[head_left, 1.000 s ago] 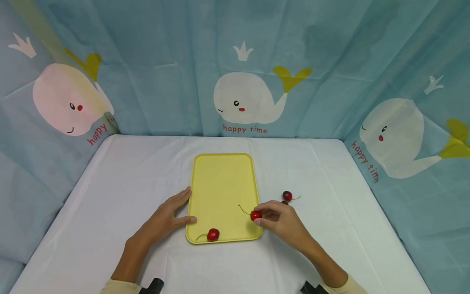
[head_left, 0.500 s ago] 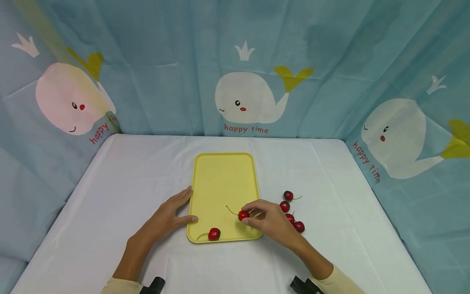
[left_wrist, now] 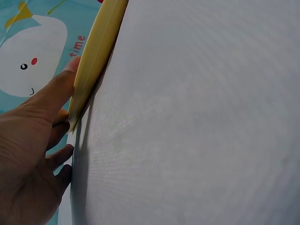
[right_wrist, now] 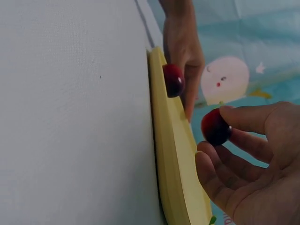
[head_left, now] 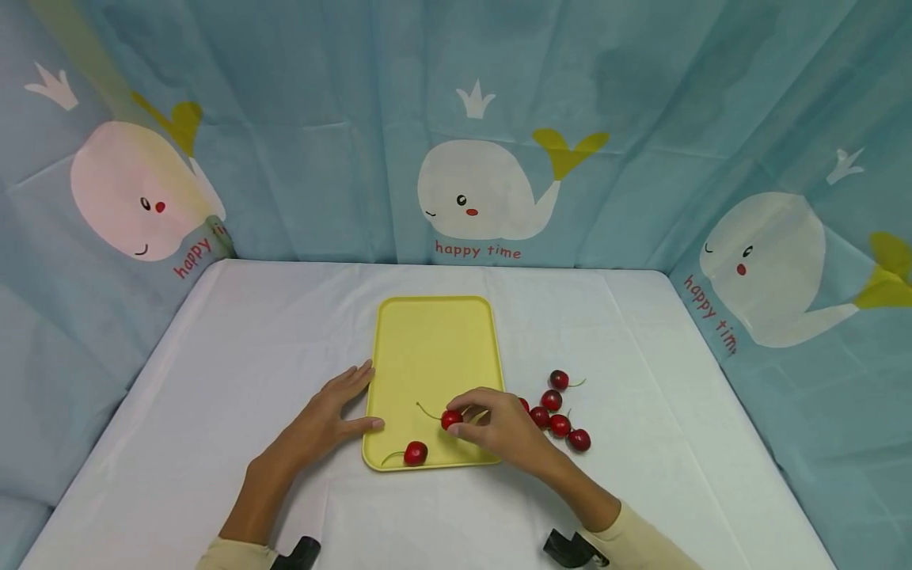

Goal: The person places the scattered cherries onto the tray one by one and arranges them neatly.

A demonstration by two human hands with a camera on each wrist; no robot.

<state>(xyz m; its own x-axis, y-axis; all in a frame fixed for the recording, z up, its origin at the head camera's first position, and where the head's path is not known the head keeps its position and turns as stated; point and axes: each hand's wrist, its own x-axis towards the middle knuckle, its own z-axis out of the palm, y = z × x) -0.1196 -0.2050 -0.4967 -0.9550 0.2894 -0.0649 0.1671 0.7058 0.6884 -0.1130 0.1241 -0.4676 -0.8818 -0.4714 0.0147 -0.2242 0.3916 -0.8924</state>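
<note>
A red cherry [head_left: 451,419] with a green stem is pinched between the thumb and fingers of my right hand [head_left: 499,427], above the lower half of the yellow tray [head_left: 435,340]. Another cherry [head_left: 416,454] lies inside the tray by its near rim, its stem to the left. My left hand [head_left: 331,408] rests against the tray's left edge, thumb over the rim and fingers extended alongside. In the right wrist view the held cherry [right_wrist: 215,127] looks dark red and sits clear of the tray [right_wrist: 176,154]. The left wrist view shows the thumb touching the rim [left_wrist: 93,56].
Several loose cherries [head_left: 560,426] lie in a cluster on the white tablecloth [head_left: 627,356] to the right of the tray; my right hand partly hides one. A blue curtain [head_left: 321,158] printed with whales stands around the table's back and sides.
My right hand has moved left over the tray with the pinched cherry, uncovering more of the cherries on the cloth. The left hand and the cherry in the tray stay put.
</note>
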